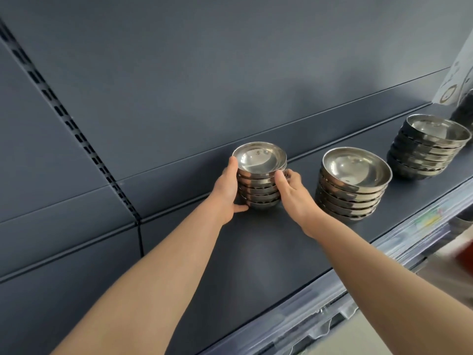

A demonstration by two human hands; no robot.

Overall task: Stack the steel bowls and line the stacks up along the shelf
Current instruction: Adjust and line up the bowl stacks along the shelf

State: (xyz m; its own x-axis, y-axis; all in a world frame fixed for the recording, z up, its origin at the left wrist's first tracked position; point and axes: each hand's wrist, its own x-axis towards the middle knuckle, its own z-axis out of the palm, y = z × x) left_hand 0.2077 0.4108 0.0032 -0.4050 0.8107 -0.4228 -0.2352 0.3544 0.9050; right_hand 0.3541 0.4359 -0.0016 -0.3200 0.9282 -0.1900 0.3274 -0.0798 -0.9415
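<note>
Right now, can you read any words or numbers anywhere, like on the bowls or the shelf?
No text here can be read.
White package at the far right: gold round marks, too blurred to read.
Shelf-edge label strip: coloured smudges, too blurred to read.
Steel bowl stacks, such as the one held in both hands: no words or numbers visible.

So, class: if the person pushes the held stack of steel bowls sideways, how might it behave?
The stack of shiny steel bowls probably slides easily on the smooth dark shelf. Tall and round-bottomed, it may tip; both hands steady it.
</note>
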